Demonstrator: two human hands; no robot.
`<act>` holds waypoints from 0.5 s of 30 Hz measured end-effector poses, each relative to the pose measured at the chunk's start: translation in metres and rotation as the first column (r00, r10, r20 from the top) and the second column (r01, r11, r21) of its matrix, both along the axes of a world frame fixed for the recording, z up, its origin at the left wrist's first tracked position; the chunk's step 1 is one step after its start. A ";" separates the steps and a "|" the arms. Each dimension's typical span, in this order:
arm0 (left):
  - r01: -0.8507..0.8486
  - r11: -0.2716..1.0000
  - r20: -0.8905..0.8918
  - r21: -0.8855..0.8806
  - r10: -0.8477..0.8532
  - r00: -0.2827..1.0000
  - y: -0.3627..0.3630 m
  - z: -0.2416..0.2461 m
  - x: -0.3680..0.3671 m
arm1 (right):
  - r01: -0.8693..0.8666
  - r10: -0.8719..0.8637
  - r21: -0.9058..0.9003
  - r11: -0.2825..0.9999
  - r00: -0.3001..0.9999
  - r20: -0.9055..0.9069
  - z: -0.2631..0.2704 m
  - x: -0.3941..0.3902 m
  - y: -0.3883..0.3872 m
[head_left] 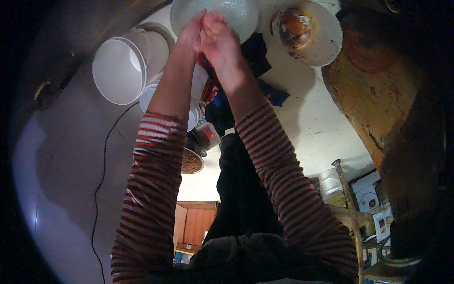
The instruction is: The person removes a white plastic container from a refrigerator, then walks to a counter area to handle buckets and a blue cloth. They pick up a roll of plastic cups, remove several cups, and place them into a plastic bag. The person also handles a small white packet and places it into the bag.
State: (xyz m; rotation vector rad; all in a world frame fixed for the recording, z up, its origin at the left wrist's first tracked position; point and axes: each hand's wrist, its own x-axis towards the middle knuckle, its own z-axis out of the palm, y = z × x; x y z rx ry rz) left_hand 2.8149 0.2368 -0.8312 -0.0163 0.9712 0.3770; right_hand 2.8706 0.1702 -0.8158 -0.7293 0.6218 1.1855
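Both my arms, in red-and-white striped sleeves pushed up towards the elbows, reach to the top of the view. My left hand (191, 35) and my right hand (218, 41) are side by side and touching, over the near part of a large pale basin (244, 17) with a wet-looking inside. The right palm faces up with its fingers curled. Whether anything lies between the hands cannot be told. Just below the hands are dark and red cloths (257, 55) on the floor.
White plastic buckets (118, 71) stand left, near a black cable (105, 159). A pale bucket with brown residue (322, 39) is at upper right, beside a worn wooden surface (372, 96). A scale-like device with a red light (209, 136) and a brown-filled bowl (191, 161) lie near my legs.
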 end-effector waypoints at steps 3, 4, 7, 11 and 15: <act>0.106 0.993 -0.152 0.041 -0.099 0.983 -0.001 0.033 -0.007 | 0.023 -0.025 0.010 1.000 0.958 0.284 0.059 -0.024 -0.012; 0.033 0.999 -0.102 0.021 -0.031 0.994 -0.008 0.051 -0.003 | -0.029 0.044 -0.037 0.999 0.860 0.508 0.078 -0.027 -0.016; 0.057 0.996 -0.258 0.074 -0.037 0.966 -0.027 0.114 0.003 | -0.262 0.391 -0.323 0.909 0.269 0.880 0.122 -0.022 -0.048; 0.156 0.951 -0.499 0.268 -0.002 0.867 -0.045 0.202 0.013 | -0.227 0.357 -0.400 0.888 -0.209 0.910 0.197 -0.011 -0.074; 0.633 0.664 -0.803 0.398 -0.082 0.591 -0.067 0.298 0.004 | -0.350 0.403 -0.665 0.659 -0.582 0.706 0.280 0.002 -0.105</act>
